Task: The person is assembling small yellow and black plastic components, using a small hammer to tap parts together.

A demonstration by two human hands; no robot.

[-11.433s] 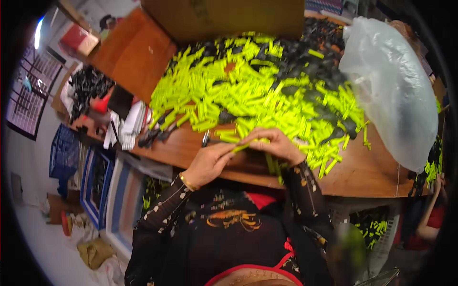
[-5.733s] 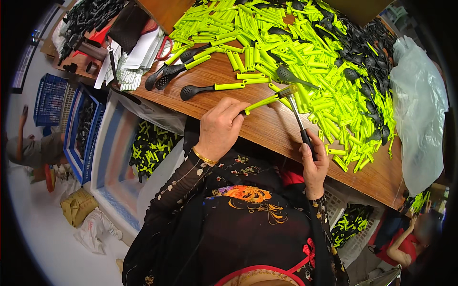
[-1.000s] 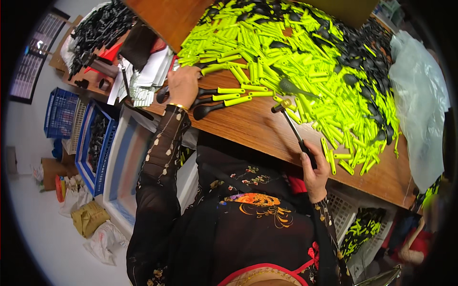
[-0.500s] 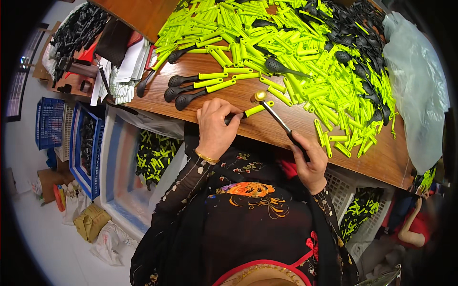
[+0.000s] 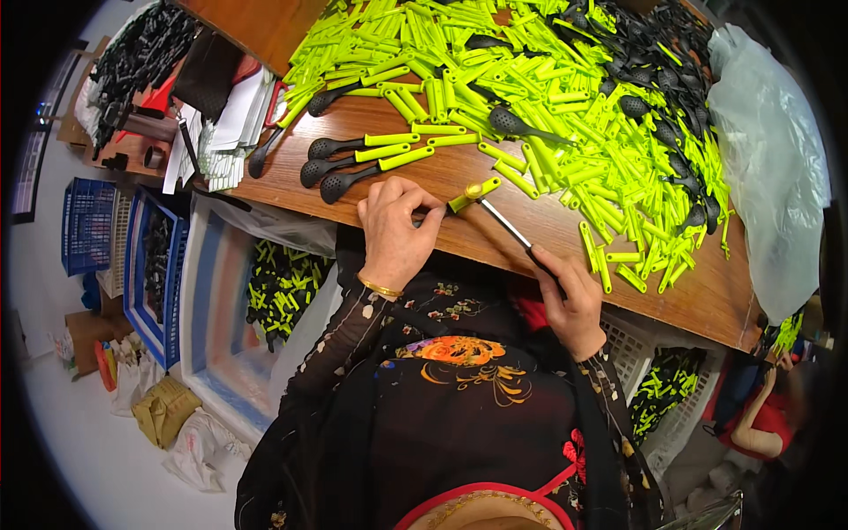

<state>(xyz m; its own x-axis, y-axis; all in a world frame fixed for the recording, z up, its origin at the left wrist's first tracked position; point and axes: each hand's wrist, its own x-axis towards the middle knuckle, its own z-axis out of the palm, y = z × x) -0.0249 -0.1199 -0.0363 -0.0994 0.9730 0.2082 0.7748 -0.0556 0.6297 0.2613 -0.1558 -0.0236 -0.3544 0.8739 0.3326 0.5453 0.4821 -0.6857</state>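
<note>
My left hand (image 5: 396,231) is closed around the black part of a utensil whose lime-green handle (image 5: 492,184) points away to the right. Its black end is hidden beneath my fingers. In my right hand (image 5: 571,303) is a hammer (image 5: 506,224) with a black grip, metal shaft and yellowish head. The hammer head rests on or just over the green handle; I cannot tell if they touch. Just beyond my left hand lie three black perforated spoons (image 5: 338,185) with green handles, side by side on the wooden table (image 5: 291,194).
A large heap of loose green handles (image 5: 530,84) covers the far table, with black spoon heads (image 5: 680,84) at its right. Clear plastic sheeting (image 5: 768,168) hangs at the right edge. Below stand a blue crate (image 5: 181,300) and bins of utensils (image 5: 287,291). Another person's arm (image 5: 755,424) shows far right.
The hammer head has come down from beyond the green handle onto it or close over it. The left hand keeps its hold, and the whole view has shifted slightly.
</note>
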